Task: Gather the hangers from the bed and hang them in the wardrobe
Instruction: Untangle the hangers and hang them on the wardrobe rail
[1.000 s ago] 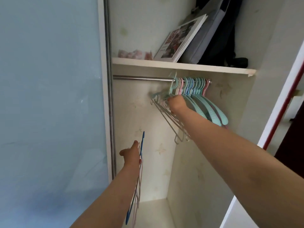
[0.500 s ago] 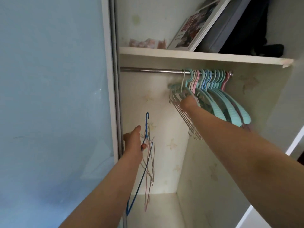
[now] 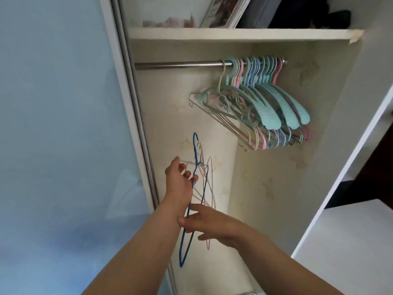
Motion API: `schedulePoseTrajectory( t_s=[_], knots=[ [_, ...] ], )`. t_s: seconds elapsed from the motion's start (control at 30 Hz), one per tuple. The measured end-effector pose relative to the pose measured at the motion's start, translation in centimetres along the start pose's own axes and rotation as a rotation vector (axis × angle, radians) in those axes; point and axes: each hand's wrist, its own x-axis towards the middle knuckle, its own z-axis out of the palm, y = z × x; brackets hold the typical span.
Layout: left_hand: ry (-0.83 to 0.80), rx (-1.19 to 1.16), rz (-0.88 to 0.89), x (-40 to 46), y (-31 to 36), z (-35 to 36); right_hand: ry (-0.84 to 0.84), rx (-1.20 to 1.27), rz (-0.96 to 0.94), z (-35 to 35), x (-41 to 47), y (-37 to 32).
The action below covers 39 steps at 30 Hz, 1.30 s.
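Hangers (image 3: 263, 103) of teal, pink and pale plastic and wire hung crowded at the right end of the steel rail (image 3: 178, 64), just under the wardrobe shelf (image 3: 234, 34), their arms fanning down toward the right wall. Lower in the compartment, near its left edge, the left hand (image 3: 179, 179) gripped a small bunch of thin wire hangers, a blue hanger (image 3: 192, 201) foremost with its hook pointing up and pink hangers (image 3: 209, 188) behind it. The right hand (image 3: 209, 225) reached across below the left wrist, its fingers pinching the blue hanger's lower wire. Books and dark items stood on the shelf above.
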Motion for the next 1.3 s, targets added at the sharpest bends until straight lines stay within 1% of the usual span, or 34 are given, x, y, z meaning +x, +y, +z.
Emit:
schedulePoseTrajectory(
  t_s=[0.1, 0.17, 0.23, 0.3, 0.37, 0.43, 0.53, 0.6, 0.67, 0.7, 0.77, 0.8, 0.83, 0.87, 0.93, 1.07, 1.23, 1.3],
  knots=[
    [-0.027, 0.012, -0.018, -0.1, -0.5, -0.6, 0.055, 0.018, -0.029, -0.1, -0.7, 1.5],
    [-0.021, 0.046, -0.026, -0.2, -0.7, -1.0, 0.151, 0.064, -0.078, -0.8, -1.0, 2.5],
    [-0.023, 0.102, -0.039, -0.5, -0.8, -1.7, 0.327, 0.194, -0.082, -2.3, -0.8, 3.9],
    [-0.035, 0.170, -0.073, -1.0, -0.4, -2.4, 0.535, 0.346, -0.029, -4.4, 0.4, 6.1],
    [-0.058, 0.218, -0.117, -1.6, 0.2, -3.0, 0.711, 0.377, 0.055, -6.3, 1.6, 8.5],
    [-0.066, 0.243, -0.156, -2.2, 0.7, -3.6, 0.815, 0.342, 0.147, -7.5, 2.6, 10.8],
    [-0.060, 0.255, -0.200, -3.0, 1.2, -4.5, 0.838, 0.322, 0.271, -7.2, 2.9, 13.2],
    [-0.070, 0.250, -0.216, -3.2, 1.3, -5.0, 0.827, 0.235, 0.262, -5.5, 2.6, 14.6],
    [-0.123, 0.268, -0.225, -3.4, 1.2, -5.3, 0.786, 0.162, 0.260, -3.7, 2.6, 15.9],
    [-0.159, 0.277, -0.230, -3.4, 1.2, -5.4, 0.768, 0.179, 0.276, -3.0, 2.6, 16.5],
    [-0.211, 0.288, -0.229, -3.4, 1.1, -5.6, 0.764, 0.351, 0.239, -2.0, 2.7, 17.1],
    [-0.223, 0.291, -0.221, -3.4, 1.1, -5.8, 0.785, 0.474, 0.176, -1.6, 2.7, 17.1],
    [-0.226, 0.293, -0.214, -3.4, 1.1, -6.0, 0.830, 0.545, 0.113, -1.2, 2.6, 16.9],
    [-0.223, 0.300, -0.208, -3.3, 1.0, -6.2, 0.884, 0.528, 0.051, -0.9, 2.5, 16.9],
    [-0.199, 0.342, -0.198, -3.3, 0.6, -6.5, 0.920, 0.384, -0.011, 0.0, 2.0, 16.7],
    [-0.106, 0.523, -0.193, -3.5, -0.4, -7.1, 0.967, 0.181, 0.048, 1.1, 1.0, 16.8],
    [-0.122, 0.652, -0.230, -3.3, -2.0, -7.9, 0.971, -0.101, 0.047, 1.2, -0.5, 16.7],
    [-0.121, 0.743, -0.208, -3.1, -2.5, -7.9, 0.992, -0.191, 0.042, 1.3, -1.0, 16.6]
  ],
)
